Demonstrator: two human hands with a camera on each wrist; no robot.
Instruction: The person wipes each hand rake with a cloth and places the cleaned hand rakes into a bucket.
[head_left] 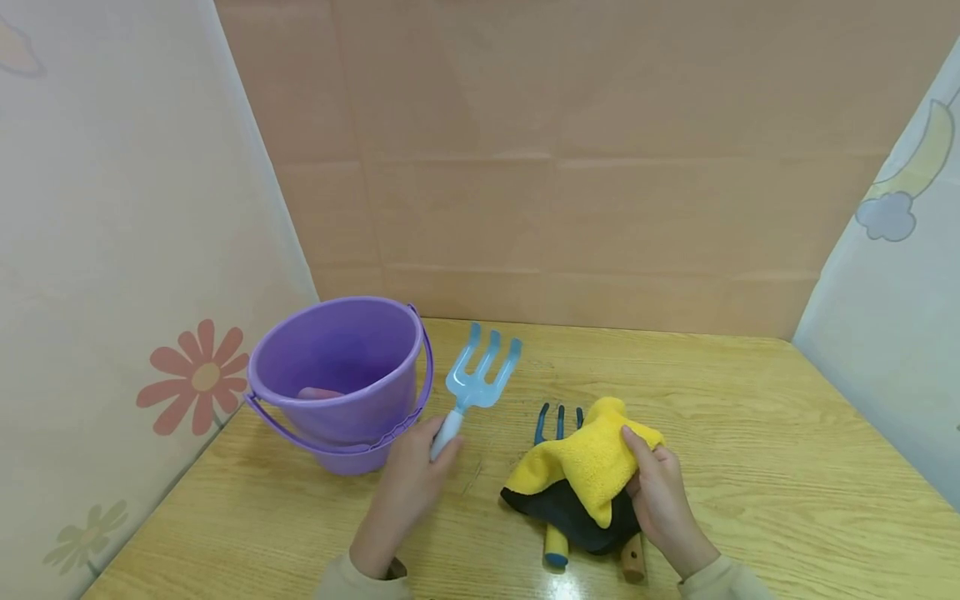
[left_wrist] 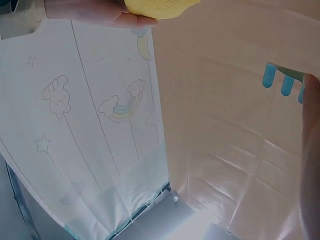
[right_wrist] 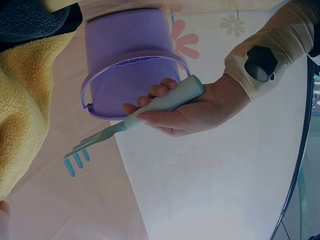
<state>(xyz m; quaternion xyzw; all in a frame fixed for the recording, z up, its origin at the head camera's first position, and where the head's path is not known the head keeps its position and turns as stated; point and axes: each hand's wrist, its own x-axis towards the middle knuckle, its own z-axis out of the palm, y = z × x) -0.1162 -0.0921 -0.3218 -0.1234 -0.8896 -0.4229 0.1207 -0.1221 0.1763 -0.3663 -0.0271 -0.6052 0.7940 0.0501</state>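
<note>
My left hand (head_left: 408, 483) grips the pale handle of a light blue garden hand fork (head_left: 472, 385), its three tines pointing up and away beside the bucket. In the right wrist view the fork's handle (right_wrist: 167, 102) lies across the fingers, with the thumb along it. My right hand (head_left: 663, 504) pinches the edge of a yellow and black cloth (head_left: 596, 454), thumb on the yellow side. Under the cloth lie a fork with dark blue tines (head_left: 560, 423), a yellow handle (head_left: 556, 546) with a blue end, and a wooden handle (head_left: 633, 560); their middles are hidden.
A purple bucket (head_left: 352, 425) stands at the left of the wooden table (head_left: 750, 433), its handle hanging down in front. Something pink (head_left: 320, 392) shows inside it. A tan backdrop (head_left: 555, 167) closes the rear, with printed white panels (head_left: 112, 250) at both sides.
</note>
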